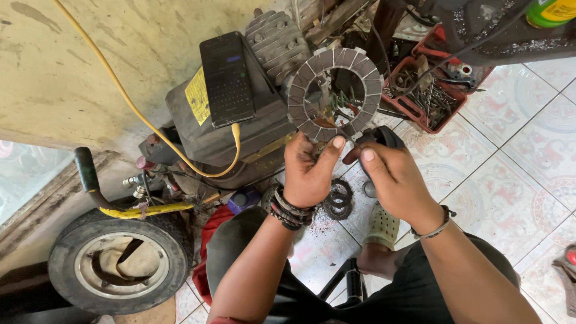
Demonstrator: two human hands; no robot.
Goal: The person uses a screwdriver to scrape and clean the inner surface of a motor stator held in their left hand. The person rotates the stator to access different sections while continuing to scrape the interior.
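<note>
My left hand (pixel 309 171) pinches the lower rim of a round clutch friction plate (pixel 370 90), a grey ring with segmented pads, and holds it upright in front of me. My right hand (pixel 390 177) is closed beside it, thumb touching the plate's lower edge, with a dark round part (pixel 384 136) behind its fingers. Whether the right hand grips that part I cannot tell. More ring plates (pixel 339 200) lie stacked on the tiled floor just below my hands.
A smartphone (pixel 227 78) with a yellow cable rests on a dark compressor-like machine (pixel 204 135) at the left. A small wheel (pixel 120 264) stands lower left. A red tray of tools and bolts (pixel 420 111) sits at upper right. My sandalled foot (pixel 382 227) is below.
</note>
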